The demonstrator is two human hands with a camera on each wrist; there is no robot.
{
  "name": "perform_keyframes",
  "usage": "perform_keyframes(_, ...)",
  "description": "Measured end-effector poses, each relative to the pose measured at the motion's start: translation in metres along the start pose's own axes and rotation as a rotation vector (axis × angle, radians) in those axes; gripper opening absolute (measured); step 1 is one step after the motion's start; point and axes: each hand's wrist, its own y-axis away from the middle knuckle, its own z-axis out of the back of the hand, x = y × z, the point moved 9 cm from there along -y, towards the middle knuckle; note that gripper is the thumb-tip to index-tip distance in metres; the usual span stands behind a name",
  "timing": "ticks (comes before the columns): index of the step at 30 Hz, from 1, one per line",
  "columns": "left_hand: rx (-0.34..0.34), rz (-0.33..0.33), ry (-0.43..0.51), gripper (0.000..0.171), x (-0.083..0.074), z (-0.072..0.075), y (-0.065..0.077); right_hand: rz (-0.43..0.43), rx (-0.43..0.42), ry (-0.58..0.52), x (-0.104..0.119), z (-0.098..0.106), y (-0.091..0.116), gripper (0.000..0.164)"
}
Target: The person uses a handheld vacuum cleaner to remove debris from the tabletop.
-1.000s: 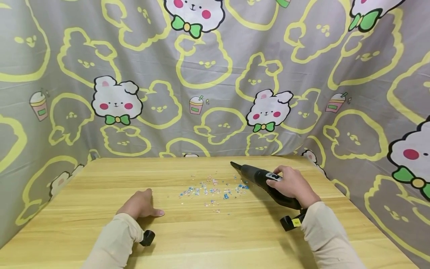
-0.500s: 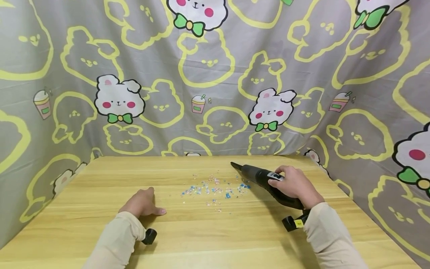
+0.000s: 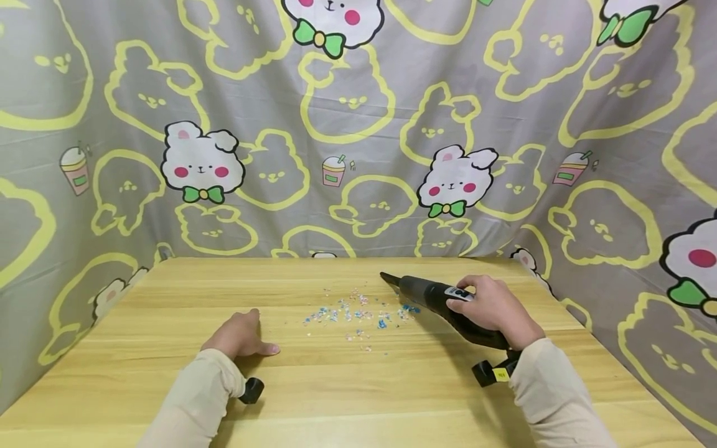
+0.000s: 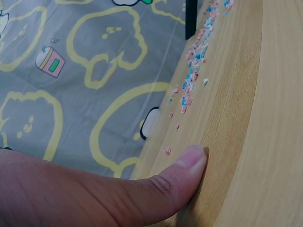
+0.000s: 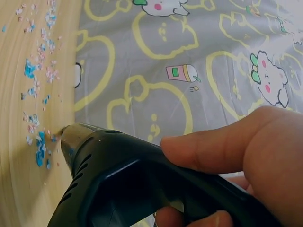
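Note:
My right hand (image 3: 495, 308) grips the handle of a black handheld vacuum cleaner (image 3: 422, 292), thumb near the button panel on top. Its narrow nozzle points to the far left, close over the table behind the scraps. In the right wrist view, fingers curl through the handle loop of the vacuum cleaner (image 5: 123, 146). Small blue, pink and white paper-like scraps (image 3: 382, 324) lie scattered mid-table. My left hand (image 3: 238, 336) rests on the table left of them, thumb stretched out and holding nothing. The left wrist view shows that thumb (image 4: 175, 182) pressed on the wood.
The light wooden table (image 3: 336, 398) ends at the back against a grey curtain (image 3: 269, 93) printed with cartoon rabbits and drink cups. The curtain also hangs along both sides. A black wrist camera (image 3: 253, 391) sits at the left cuff, another (image 3: 483, 373) at the right.
The vacuum cleaner's nozzle has shifted slightly left and nearer over the scraps. My left hand keeps its place on the table. The whole head view has drifted a little.

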Motion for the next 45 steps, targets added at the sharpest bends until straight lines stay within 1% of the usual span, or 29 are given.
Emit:
perform_keyframes(9, 0.001, 0.0, 0.004, 0.107, 0.0, -0.001, -0.001, 0.034, -0.008, -0.004, 0.008, 0.0, 0.003, 0.05)
perform_keyframes(19, -0.002, 0.021, 0.012, 0.108, 0.0, 0.002, 0.001, 0.042, -0.007, -0.027, 0.014, 0.0, 0.004, 0.05)
perform_keyframes(30, -0.006, 0.021, 0.005, 0.108, 0.0, 0.001, 0.0, 0.077, -0.023, -0.012, 0.018, -0.002, 0.006, 0.047)
perform_keyframes(45, -0.012, 0.009, 0.01, 0.107, -0.002, 0.001, 0.0, 0.071, -0.02, -0.016, 0.021, -0.005, 0.006, 0.046)
